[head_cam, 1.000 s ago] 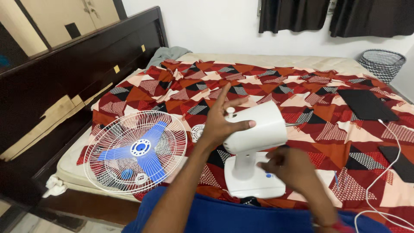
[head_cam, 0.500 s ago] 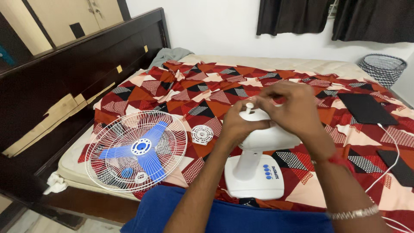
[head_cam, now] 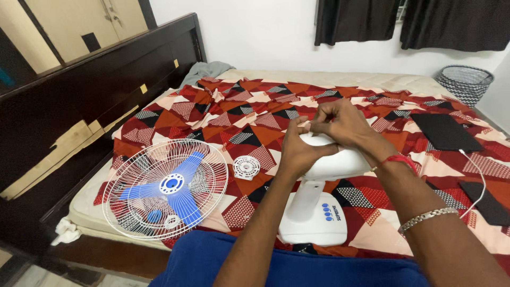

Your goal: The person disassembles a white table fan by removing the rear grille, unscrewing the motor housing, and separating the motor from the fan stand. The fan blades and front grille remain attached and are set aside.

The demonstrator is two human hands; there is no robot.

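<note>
The right hand (head_cam: 340, 125) has dropped onto the white fan motor housing (head_cam: 332, 162), pinching its hidden knob; left hand (head_cam: 300, 151) clasps the housing; woven basket (head_cam: 465, 79) contents unseen.

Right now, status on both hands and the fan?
Left hand gripping the white fan motor housing. Right hand pinching at its top; knob hidden. Fan base upright on bedspread. Grille with blue blades lies apart, nothing obstructing.
</note>
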